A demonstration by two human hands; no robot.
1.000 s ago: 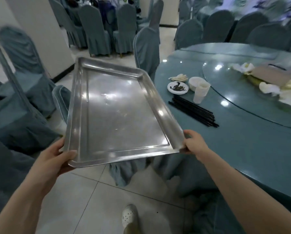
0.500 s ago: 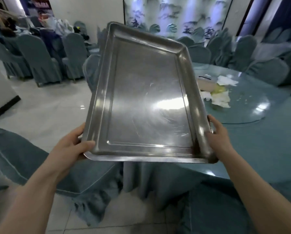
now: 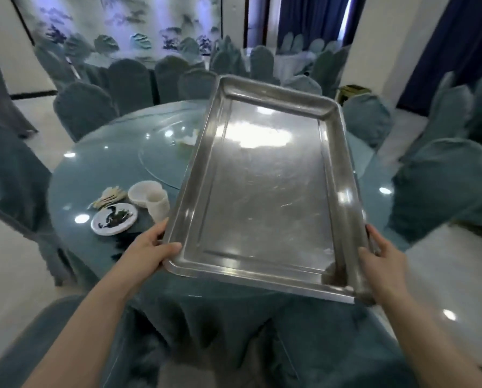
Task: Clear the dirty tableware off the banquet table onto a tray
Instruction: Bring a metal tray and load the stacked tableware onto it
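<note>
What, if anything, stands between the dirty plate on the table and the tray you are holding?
Nothing visible does. The dirty plate lies on the table just left of the tray, which the left hand and right hand hold above the table edge. Only the cup stands nearby, behind that path.

Left hand (image 3: 147, 252), right hand (image 3: 381, 264) gripping, forearms extended.

Table centre (image 3: 161, 152) behind tray (image 3: 262, 191)
</note>
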